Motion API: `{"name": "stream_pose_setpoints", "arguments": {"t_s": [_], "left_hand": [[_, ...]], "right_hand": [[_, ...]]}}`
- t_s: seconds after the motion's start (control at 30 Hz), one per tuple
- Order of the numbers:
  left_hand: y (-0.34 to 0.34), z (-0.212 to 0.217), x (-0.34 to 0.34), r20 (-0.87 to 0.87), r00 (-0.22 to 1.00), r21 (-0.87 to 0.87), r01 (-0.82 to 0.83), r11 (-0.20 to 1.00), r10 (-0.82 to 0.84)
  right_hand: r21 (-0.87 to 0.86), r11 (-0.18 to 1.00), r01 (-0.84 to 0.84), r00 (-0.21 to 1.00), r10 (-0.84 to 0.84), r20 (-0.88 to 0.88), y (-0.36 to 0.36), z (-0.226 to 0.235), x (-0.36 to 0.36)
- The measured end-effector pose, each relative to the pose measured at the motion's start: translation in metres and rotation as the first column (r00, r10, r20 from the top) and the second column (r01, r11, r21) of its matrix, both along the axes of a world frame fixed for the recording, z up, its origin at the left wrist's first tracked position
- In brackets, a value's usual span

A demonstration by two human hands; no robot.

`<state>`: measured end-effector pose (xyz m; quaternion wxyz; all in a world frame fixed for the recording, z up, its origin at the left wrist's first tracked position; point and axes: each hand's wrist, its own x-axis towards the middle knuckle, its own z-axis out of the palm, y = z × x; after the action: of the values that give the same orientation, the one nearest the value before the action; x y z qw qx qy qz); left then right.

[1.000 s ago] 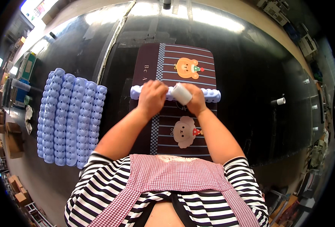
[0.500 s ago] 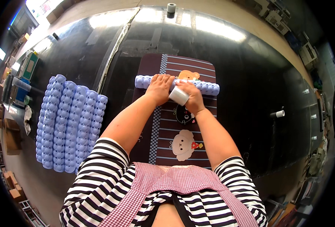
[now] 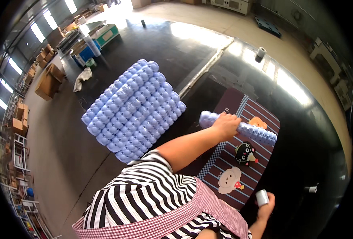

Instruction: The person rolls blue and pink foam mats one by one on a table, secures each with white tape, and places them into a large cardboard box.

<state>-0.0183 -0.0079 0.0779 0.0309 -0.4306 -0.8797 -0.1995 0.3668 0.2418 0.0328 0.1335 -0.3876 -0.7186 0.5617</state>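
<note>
My left hand [image 3: 226, 126] is wrapped over a rolled-up lavender bubble-textured mat [image 3: 259, 134]. That roll is held across the upper part of a dark maroon mat [image 3: 231, 100] with stripes, a checked band and cartoon animal faces. Down by the maroon mat's lower right side, my right hand [image 3: 268, 207] grips a small whitish roll of clear film or tape [image 3: 262, 197], apart from the lavender roll. To the left lies a pile of similar lavender rolls [image 3: 132, 109], side by side, with a shiny clear wrap visible on them.
The black table [image 3: 160, 44] has a pale seam [image 3: 208, 63] running across it. One small white roll [image 3: 261, 51] stands at the far edge, another [image 3: 312, 189] lies at the right. A green box [image 3: 104, 36] and a cloth [image 3: 83, 78] sit at the far left.
My view has swung left. My right hand has left the lavender roll with the film roll and moved down to the right; my left hand stays on the lavender roll.
</note>
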Motion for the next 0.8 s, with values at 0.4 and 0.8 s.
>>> {"name": "stream_pose_setpoints", "arguments": {"t_s": [0.4, 0.8], "left_hand": [[-0.346, 0.168, 0.025, -0.477, 0.282, 0.359, -0.802, 0.477, 0.832], [-0.386, 0.126, 0.012, -0.489, 0.354, 0.017, -0.910, 0.414, 0.798]], "right_hand": [[0.169, 0.934, 0.315, 0.944, -0.327, 0.050, 0.070, -0.065, 0.098], [-0.062, 0.863, 0.502, 0.861, -0.491, 0.133, 0.063, -0.029, 0.114]]}}
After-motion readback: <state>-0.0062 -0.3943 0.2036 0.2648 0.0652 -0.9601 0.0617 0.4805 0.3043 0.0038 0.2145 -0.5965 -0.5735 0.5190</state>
